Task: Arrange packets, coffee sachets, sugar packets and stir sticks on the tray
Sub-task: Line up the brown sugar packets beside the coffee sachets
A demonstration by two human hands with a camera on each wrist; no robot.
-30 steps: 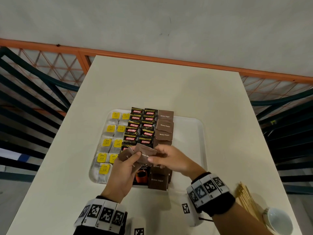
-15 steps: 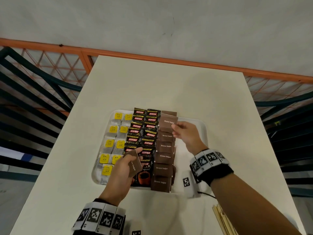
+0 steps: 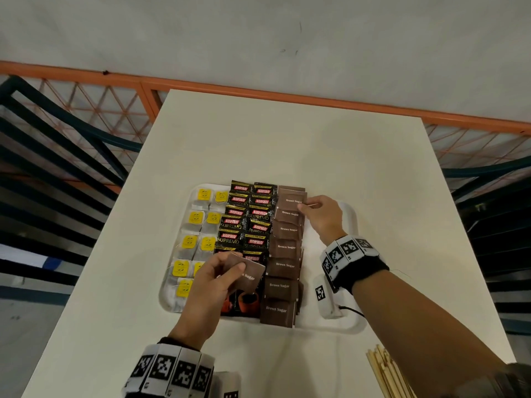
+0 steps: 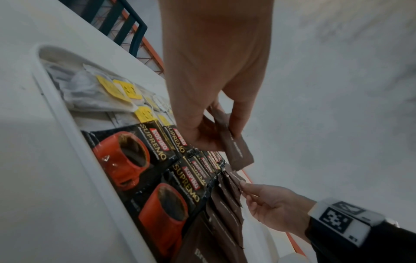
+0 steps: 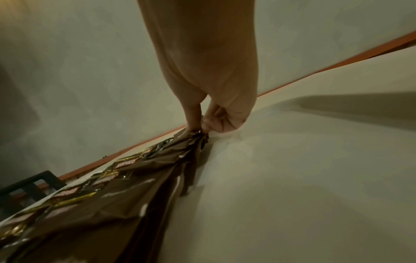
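A white tray (image 3: 349, 323) holds yellow-tagged tea bags (image 3: 196, 218) at left, black Kopiko coffee sachets (image 3: 238, 219) in the middle and a column of brown sugar packets (image 3: 284, 267) at right. My left hand (image 3: 212, 278) holds a brown sugar packet (image 3: 248, 278) above the tray's near part; the same packet (image 4: 236, 149) shows in the left wrist view. My right hand (image 3: 319, 214) pinches the right edge of a brown sugar packet (image 3: 291, 200) near the column's far end; thumb and finger (image 5: 198, 127) close on its corner. Wooden stir sticks (image 3: 388, 374) lie on the table at the near right.
The tray's right strip (image 3: 342, 222) beside the sugar column is bare. The white table (image 3: 287, 139) stretches beyond the tray to an orange railing (image 3: 258, 91). Dark railing bars (image 3: 57, 156) flank both sides of the table.
My right hand carried a sugar packet from beside the left hand to the far end of the sugar column. The left hand stayed over the near tray, still holding its packet.
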